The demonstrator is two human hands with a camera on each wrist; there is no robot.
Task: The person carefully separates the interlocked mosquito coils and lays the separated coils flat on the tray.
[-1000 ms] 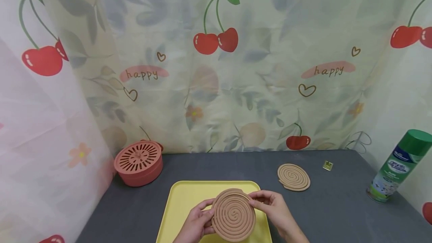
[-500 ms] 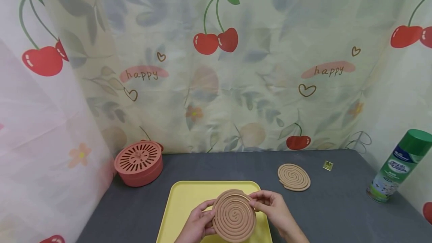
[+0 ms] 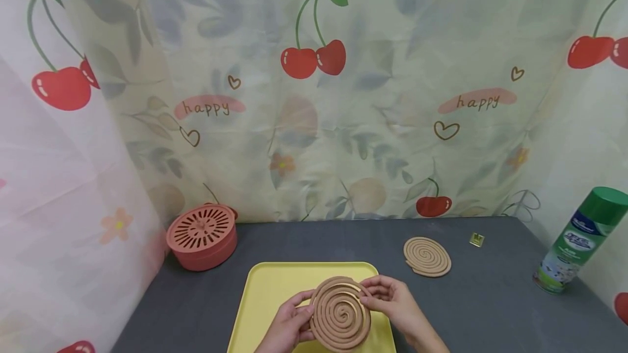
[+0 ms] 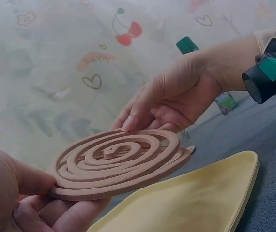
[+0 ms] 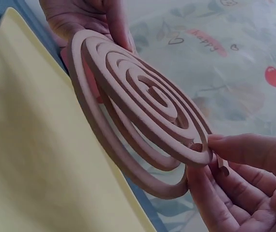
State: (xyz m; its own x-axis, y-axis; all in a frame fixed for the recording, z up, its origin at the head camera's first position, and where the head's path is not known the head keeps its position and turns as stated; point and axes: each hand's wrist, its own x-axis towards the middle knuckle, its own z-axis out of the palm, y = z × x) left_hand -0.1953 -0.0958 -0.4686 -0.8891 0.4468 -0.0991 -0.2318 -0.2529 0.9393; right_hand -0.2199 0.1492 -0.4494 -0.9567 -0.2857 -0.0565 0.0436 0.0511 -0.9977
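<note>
Spiral mosquito coil held between two hands. The mosquito coil [image 3: 334, 320], brown and tilted, is held above a yellow tray [image 3: 267, 287]. The left hand [image 3: 289, 320] pinches its left edge, thumb on the upper face and fingers bent beneath. The right hand [image 3: 394, 304] clamps the opposite edge between thumb and fingertips, its remaining fingers curled below the rim. In the right wrist view the coil's turns stand at two levels, with a gap between the upper spiral and a lower strand; both levels meet near the right hand's fingertips. A dark device [image 4: 261, 82] is worn on the right wrist.

Surroundings: the tray rests on a dark grey tabletop [image 3: 471, 309]. A second coil [image 3: 427, 257] lies flat beyond the right hand, and near it, farther right, is a small gold-coloured metal piece [image 3: 476, 240]. A green-capped spray can [image 3: 571, 249] stands at the far right; a pink round container with a slotted lid [image 3: 203, 241] stands at the left, before a cherry-printed curtain [image 3: 363, 124].
</note>
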